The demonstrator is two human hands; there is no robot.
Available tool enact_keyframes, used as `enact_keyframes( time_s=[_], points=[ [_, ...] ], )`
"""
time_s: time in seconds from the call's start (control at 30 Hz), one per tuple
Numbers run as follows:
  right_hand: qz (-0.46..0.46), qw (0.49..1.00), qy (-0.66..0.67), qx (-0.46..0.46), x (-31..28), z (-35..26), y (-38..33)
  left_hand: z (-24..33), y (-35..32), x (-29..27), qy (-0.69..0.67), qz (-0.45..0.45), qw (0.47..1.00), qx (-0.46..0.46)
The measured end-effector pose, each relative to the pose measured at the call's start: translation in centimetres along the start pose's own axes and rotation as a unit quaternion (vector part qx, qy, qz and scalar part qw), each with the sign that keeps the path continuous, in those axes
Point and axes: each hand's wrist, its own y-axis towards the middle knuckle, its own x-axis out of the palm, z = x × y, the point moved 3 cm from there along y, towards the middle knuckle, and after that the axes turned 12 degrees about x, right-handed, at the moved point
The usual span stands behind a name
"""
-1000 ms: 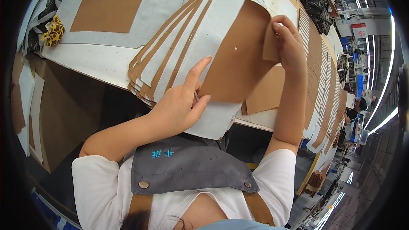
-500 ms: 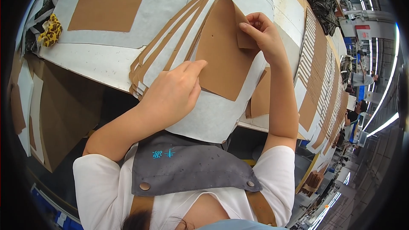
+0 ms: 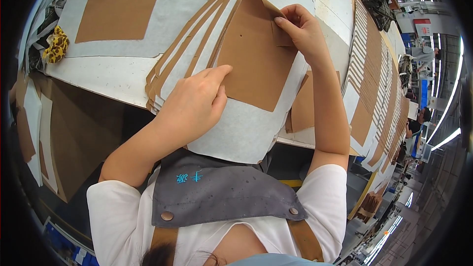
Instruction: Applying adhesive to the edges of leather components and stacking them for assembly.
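A brown leather-like panel (image 3: 253,64), rectangular with a small dark hole, lies on a larger white-backed sheet (image 3: 229,135). My right hand (image 3: 301,27) pinches the panel's far right edge between thumb and fingertips, and that edge is raised and curls over. On the panel's left edge rests my left hand (image 3: 197,93), index finger stretched out and thumb apart from it; the other fingers are curled underneath and partly hidden. It grips nothing that I can see. Beneath the sheet, more brown-edged white sheets (image 3: 170,71) fan out to the left.
Another brown rectangle (image 3: 118,12) lies on a white sheet at the far left, near a yellow-and-black patterned cloth (image 3: 56,44). To the right stands another brown piece (image 3: 301,103), with rows of overlapping panels (image 3: 367,64) beyond. The white table's edge (image 3: 103,81) runs before me.
My right hand has shifted slightly up with the panel's edge, and the raised fold has opened wider. The left hand stays at the left edge. The whole view has moved a little.
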Motion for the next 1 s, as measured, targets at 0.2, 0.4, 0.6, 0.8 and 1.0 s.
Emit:
enact_keyframes(
  time_s=[0.2,0.4,0.6,0.8,1.0],
  points=[
    [0.009,1.000,-0.027,-0.012,-0.1,0.3,0.2,-0.2,0.1,0.2,-0.009,-0.006,1.000,-0.001],
    [0.023,0.998,-0.049,-0.015,0.2,0.2,0.0,-0.3,0.2,0.3,-0.013,-0.010,1.000,-0.003],
    [0.045,0.995,-0.079,-0.030,0.7,-0.2,-0.4,-0.5,0.2,0.1,-0.026,-0.034,0.999,-0.005],
    [0.059,0.992,-0.111,-0.020,1.0,-0.3,-0.8,-0.6,0.2,0.1,-0.032,-0.051,0.998,-0.005],
    [0.061,0.988,-0.139,-0.009,1.3,-0.8,-1.0,-0.9,0.2,0.3,-0.020,-0.080,0.997,-0.003]
  ],
)
